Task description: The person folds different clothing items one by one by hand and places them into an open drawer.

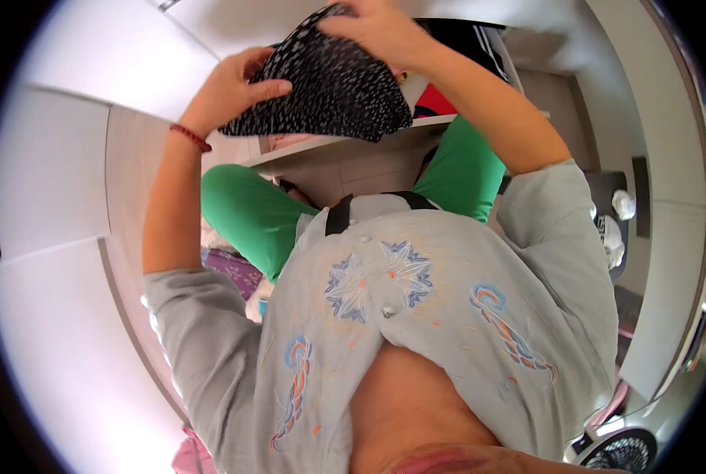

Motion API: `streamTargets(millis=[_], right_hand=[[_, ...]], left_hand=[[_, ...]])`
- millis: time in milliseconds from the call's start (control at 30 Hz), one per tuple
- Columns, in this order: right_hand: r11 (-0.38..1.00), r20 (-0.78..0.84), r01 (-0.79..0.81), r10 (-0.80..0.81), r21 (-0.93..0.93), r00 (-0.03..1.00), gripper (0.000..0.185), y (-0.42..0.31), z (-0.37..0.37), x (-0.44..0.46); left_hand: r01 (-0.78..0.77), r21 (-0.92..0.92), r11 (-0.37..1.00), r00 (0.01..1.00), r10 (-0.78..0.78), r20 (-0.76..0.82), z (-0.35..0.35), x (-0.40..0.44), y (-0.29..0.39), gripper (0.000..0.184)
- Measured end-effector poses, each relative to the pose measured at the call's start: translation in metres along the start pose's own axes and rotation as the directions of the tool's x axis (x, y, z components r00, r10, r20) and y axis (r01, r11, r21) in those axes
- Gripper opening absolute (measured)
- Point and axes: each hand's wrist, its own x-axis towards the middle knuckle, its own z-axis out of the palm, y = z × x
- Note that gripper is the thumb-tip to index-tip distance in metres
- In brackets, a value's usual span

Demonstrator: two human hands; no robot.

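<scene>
A black cloth with small white marks hangs spread out at the top of the view. My left hand, with a red beaded bracelet at the wrist, holds its left side, thumb in front and other fingers partly hidden by the fabric. The upper edge of the cloth is pinched in my right hand, whose fingertips are partly cut off by the frame's top. Below and behind the cloth is an open drawer holding a red item and a black garment with white stripes.
White cabinet doors stand on the left. My green-trousered knees are on either side below the drawer. A purple patterned fabric lies beside my left leg. White crumpled items are at the right, with a black-and-white round object lower right.
</scene>
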Motion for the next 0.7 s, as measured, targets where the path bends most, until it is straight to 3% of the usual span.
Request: streamTargets(millis=[33, 100, 133, 167, 233, 300, 333, 433, 600, 667, 700], right_hand=[[0.970, -0.158, 0.232, -0.219, 0.068, 0.963, 0.034, 0.006, 0.015, 0.001], [0.936, -0.209, 0.332, -0.350, -0.116, 0.913, 0.028, 0.023, 0.013, 0.000], [0.979, -0.198, 0.198, -0.204, -0.052, 0.959, 0.027, 0.016, 0.010, -0.010], [0.963, -0.237, 0.267, -0.268, -0.037, 0.934, 0.028, 0.027, 0.011, -0.010], [0.974, -0.257, 0.210, -0.184, 0.081, 0.949, 0.026, 0.037, 0.011, -0.017], [0.956, -0.242, 0.147, -0.084, 0.254, 0.967, 0.031, 0.043, 0.007, -0.033], [0.871, -0.229, 0.179, -0.079, 0.458, 0.970, 0.039, 0.055, 0.011, -0.035], [0.883, -0.142, 0.218, -0.174, 0.416, 0.975, 0.054, 0.073, 0.006, -0.057], [0.832, -0.182, 0.236, -0.165, 0.503, 0.969, 0.050, 0.131, 0.021, -0.073], [0.918, -0.056, -0.008, 0.033, 0.397, 0.998, 0.054, 0.151, 0.014, -0.075], [0.916, -0.074, -0.003, 0.036, 0.400, 0.997, 0.054, 0.158, 0.010, -0.076]], left_hand=[[-0.013, -0.096, 0.995, 0.999, 0.017, 0.043, 0.010, 0.004, 0.007, 0.049], [0.045, -0.051, 0.998, 0.999, -0.043, 0.033, 0.025, 0.013, 0.027, 0.042], [0.036, -0.096, 0.995, 0.999, -0.036, 0.004, 0.034, 0.020, 0.027, 0.037], [0.030, -0.141, 0.990, 0.999, -0.034, -0.024, 0.042, 0.026, 0.025, 0.032], [0.059, -0.074, 0.995, 0.996, -0.064, -0.060, 0.052, 0.038, 0.024, 0.025], [0.096, -0.002, 0.995, 0.995, -0.096, -0.027, 0.052, 0.041, 0.026, 0.022], [0.116, 0.002, 0.993, 0.993, -0.116, -0.016, 0.053, 0.043, 0.028, 0.019], [0.020, -0.131, 0.991, 0.999, -0.026, -0.046, 0.061, 0.049, 0.049, 0.016], [0.031, -0.047, 0.998, 0.999, -0.032, -0.023, 0.056, 0.068, 0.073, 0.012], [0.006, -0.054, 0.999, 1.000, -0.008, -0.027, 0.051, 0.077, 0.085, 0.012], [-0.012, -0.067, 0.998, 0.999, 0.009, -0.044, 0.049, 0.083, 0.091, 0.011]])
